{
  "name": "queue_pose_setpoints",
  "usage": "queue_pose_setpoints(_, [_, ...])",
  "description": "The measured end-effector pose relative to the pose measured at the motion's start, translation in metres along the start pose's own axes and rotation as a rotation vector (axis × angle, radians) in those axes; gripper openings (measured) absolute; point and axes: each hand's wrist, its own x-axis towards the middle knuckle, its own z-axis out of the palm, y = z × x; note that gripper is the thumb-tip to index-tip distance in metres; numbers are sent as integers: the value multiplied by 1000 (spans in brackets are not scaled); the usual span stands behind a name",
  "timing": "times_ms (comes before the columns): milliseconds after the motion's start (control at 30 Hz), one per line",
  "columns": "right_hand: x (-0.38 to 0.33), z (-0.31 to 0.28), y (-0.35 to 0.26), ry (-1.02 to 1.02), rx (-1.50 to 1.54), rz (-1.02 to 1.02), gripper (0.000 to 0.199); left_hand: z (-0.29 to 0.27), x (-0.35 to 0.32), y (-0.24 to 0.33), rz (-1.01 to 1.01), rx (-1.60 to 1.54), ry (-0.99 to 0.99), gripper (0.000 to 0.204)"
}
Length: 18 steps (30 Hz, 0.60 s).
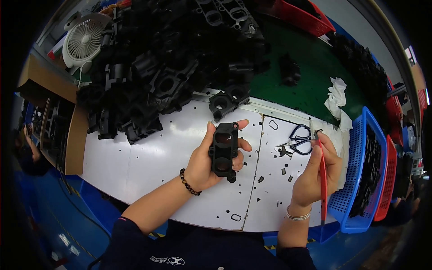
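Note:
My left hand is closed round a black plastic part with two openings, held upright above the white worktop. A long, thin red tool with a dark tip is gripped by my right hand, its tip end uppermost; the exact kind of tool is unclear. Just left of that hand lie scissors with dark blue handles. A similar black part rests at the worktop's far edge, beyond my left hand. Black scraps and a thin black ring lie scattered on the surface.
A large heap of black parts covers the far left. A white fan and a cardboard box stand at left. Crumpled white paper and a blue basket of black pieces are at right, beside a red basket.

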Motion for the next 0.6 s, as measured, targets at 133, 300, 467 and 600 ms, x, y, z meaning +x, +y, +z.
queue_pose_setpoints(133, [11, -1, 8, -334, -600, -277, 19, 3, 0, -3, -6, 80, 53, 67])
queue_pose_setpoints(300, [15, -4, -16, -532, -168, 694, 34, 22, -4, -2, 36, 434, 73, 81])
queue_pose_setpoints(467, [4, 1, -1, -595, 390, 397, 53, 29, -5, -4, 136, 1237, 166, 100])
queue_pose_setpoints(600, [2, 2, 1, -853, 318, 272, 82, 29, -5, -9, 436, 1341, 210, 98])
